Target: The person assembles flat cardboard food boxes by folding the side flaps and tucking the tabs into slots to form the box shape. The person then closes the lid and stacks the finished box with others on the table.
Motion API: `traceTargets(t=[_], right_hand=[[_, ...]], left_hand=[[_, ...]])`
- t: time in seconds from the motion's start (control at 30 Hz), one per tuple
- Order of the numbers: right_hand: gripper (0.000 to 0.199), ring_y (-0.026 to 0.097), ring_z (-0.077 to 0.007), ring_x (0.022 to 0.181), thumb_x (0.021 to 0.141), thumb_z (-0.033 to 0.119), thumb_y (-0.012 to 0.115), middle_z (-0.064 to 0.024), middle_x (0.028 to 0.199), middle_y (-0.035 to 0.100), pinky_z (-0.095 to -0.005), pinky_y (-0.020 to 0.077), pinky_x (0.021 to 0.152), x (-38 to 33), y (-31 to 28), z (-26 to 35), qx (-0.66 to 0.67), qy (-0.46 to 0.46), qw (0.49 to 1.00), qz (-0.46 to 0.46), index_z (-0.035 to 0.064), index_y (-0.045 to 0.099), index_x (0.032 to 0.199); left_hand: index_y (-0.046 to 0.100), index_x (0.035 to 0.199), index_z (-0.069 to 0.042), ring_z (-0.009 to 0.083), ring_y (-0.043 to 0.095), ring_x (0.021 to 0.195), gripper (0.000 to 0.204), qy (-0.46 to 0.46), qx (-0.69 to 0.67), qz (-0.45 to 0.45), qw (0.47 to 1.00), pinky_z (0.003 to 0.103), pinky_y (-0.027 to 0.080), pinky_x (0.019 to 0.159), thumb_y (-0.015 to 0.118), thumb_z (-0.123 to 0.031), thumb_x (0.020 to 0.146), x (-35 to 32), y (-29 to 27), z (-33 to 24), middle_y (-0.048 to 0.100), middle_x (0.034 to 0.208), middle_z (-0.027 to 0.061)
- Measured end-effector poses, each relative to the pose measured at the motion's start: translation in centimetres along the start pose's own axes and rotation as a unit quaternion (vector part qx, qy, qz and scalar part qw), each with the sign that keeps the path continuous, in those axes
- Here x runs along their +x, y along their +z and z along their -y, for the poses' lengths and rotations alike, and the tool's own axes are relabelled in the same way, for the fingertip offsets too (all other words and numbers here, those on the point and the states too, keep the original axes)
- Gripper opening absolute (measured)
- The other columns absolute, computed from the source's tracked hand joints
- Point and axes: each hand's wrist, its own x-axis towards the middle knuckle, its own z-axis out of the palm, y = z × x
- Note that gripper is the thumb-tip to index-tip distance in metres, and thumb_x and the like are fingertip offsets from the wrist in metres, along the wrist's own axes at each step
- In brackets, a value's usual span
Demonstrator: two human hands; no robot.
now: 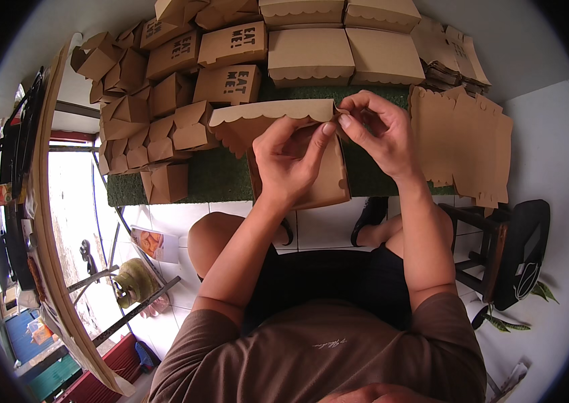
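Observation:
A brown cardboard box [328,176] with a raised, scallop-edged lid [268,111] stands in front of me at the near edge of a table covered in green artificial turf [221,171]. My left hand [286,161] is closed in a pinch on the scalloped lid edge, close to its right corner. At that same corner, my right hand [382,134] pinches the small folded flap between thumb and fingers. The two thumbs almost meet there. My hands and forearms hide part of the box's inside and its left wall.
Folded boxes are stacked behind and left, small ones [125,117] and larger printed ones [231,46]. Big closed boxes [311,55] sit at the back. Flat cardboard blanks [459,141] lie right. A dark stool [483,248] with a black bag [523,248] and a green gas cylinder [135,282] flank me.

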Motion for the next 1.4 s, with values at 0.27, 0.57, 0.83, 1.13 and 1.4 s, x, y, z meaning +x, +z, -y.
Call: traceTargets(t=[0.27,0.57,0.83,1.13,1.4], right_hand=[[0.018,0.076,-0.0117,0.095,0.111,0.013,0.083,-0.0044,0.109,0.081,-0.0291,0.0616,0.088,0.1,0.6,0.2,-0.013,-0.061,0.997,-0.043,-0.0001,0.082,0.123],[0.014,0.077,-0.0106,0.095,0.108,0.009,0.084,-0.003,0.11,0.083,-0.0284,0.0615,0.084,0.0,1.2,0.3,-0.05,-0.057,0.993,-0.093,0.0004,0.083,0.119],[0.013,0.078,-0.0123,0.094,0.104,0.006,0.086,-0.0044,0.106,0.083,-0.0292,0.0613,0.081,0.3,1.1,0.2,-0.092,-0.085,0.988,-0.087,0.0026,0.084,0.116],[0.013,0.078,-0.0113,0.092,0.103,0.004,0.087,-0.0035,0.104,0.082,-0.0288,0.0615,0.081,0.4,0.8,1.1,-0.125,-0.114,0.983,-0.072,0.0019,0.084,0.115],[0.012,0.079,-0.0151,0.086,0.098,0.004,0.09,-0.0042,0.101,0.084,-0.0302,0.0634,0.078,0.2,1.1,1.8,-0.169,-0.14,0.971,-0.092,0.0043,0.085,0.11]], left_hand=[[0.077,0.137,0.01,0.0206,0.083,0.119,0.027,-0.03,-0.024,0.003,0.999,0.036,0.066,0.108,0.081,0.0,0.112,-0.1,-0.1,0.2,0.087,0.126,0.016],[0.081,0.126,0.008,0.0161,0.082,0.111,0.02,-0.066,0.021,-0.018,0.997,0.031,0.064,0.104,0.086,-0.003,0.111,-0.2,0.4,-0.4,0.087,0.119,0.0128],[0.082,0.133,0.007,0.0161,0.083,0.114,0.024,-0.066,0.047,-0.007,0.997,0.031,0.065,0.106,0.084,0.001,0.11,0.0,0.2,-0.3,0.089,0.122,0.0122],[0.083,0.135,0.007,0.0162,0.083,0.114,0.026,-0.03,0.075,0.0,0.997,0.032,0.065,0.106,0.084,0.004,0.109,-0.1,-0.1,-0.1,0.089,0.123,0.0117],[0.084,0.116,0.007,0.0108,0.081,0.099,0.014,-0.032,0.02,-0.053,0.998,0.027,0.064,0.09,0.09,-0.001,0.106,-0.4,0.5,0.0,0.089,0.107,0.0089]])
